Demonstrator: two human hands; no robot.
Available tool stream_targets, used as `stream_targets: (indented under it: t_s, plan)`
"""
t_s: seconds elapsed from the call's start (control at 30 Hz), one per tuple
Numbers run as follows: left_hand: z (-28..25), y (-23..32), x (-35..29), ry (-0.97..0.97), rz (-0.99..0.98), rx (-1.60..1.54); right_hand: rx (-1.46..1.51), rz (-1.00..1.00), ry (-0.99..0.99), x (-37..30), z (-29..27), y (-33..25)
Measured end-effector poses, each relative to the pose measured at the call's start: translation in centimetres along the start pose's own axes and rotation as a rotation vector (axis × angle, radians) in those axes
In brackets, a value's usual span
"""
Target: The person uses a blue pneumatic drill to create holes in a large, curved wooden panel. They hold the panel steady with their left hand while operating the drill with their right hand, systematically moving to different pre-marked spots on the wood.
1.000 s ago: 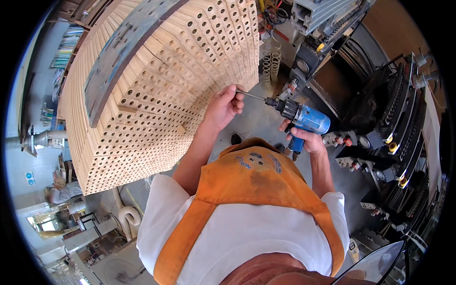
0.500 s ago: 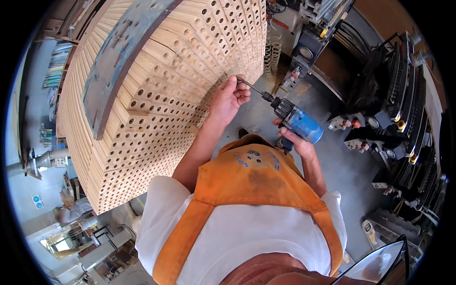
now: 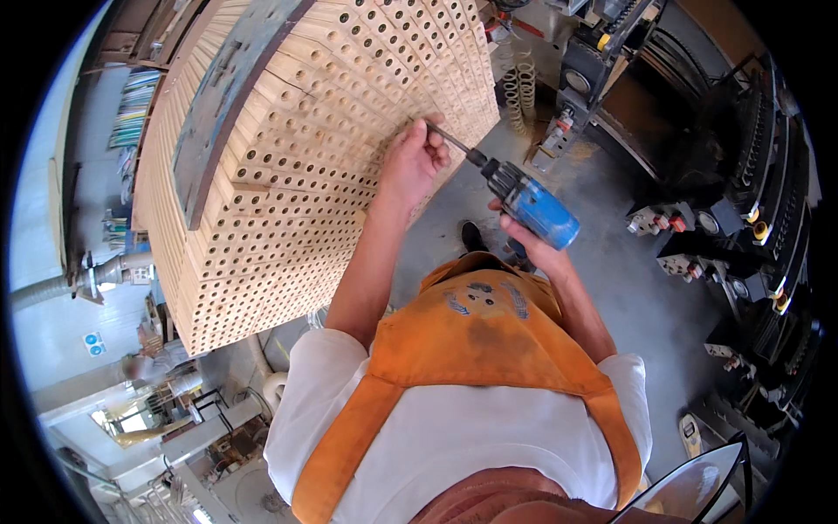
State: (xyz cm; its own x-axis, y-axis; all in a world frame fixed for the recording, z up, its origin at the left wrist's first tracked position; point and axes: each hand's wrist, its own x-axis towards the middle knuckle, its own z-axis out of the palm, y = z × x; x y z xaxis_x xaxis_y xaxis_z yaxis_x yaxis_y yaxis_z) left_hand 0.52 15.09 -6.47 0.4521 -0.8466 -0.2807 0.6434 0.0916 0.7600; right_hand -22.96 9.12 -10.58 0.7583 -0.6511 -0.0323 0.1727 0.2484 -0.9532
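My right hand (image 3: 534,247) is wrapped round the handle of a blue cordless drill (image 3: 541,214) with a black chuck. A long thin bit (image 3: 451,138) runs from the chuck up and left. My left hand (image 3: 410,168) pinches its far end between thumb and fingers; any small part at the tip is hidden. Just beyond the left hand stands a large stack of pale wooden pieces (image 3: 292,188), their end faces drilled with rows of round holes. Many holes have dark metallic rims; others, around the middle band, show bare wood.
A worn blue-grey curved bar (image 3: 223,109) lies across the stack's upper left. Dark machinery with gauges (image 3: 707,223) lines the right. A coiled pale hose (image 3: 519,92) hangs beyond the stack. Grey floor (image 3: 611,297) lies between. Another person (image 3: 144,367) is far off at lower left.
Both hands and the drill have shifted slightly up and left, with the bit still between my left fingers. The whole view has turned a little, so the stack and machinery sit differently.
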Motion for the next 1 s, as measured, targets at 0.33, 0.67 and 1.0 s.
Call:
stream_targets:
  t_s: [0.33,0.67,1.0]
  plan:
    - [0.4,1.7,1.6,-0.002,0.104,-0.098,0.261,0.079,-0.063,4.9,1.6,0.1]
    - [-3.5,-6.7,-7.0,-0.225,-0.684,0.571,-0.101,0.003,-0.009,4.6,2.0,1.1]
    - [-7.9,-18.2,-8.7,-0.846,-0.349,1.376,0.01,-0.052,-0.019,5.0,2.2,0.2]
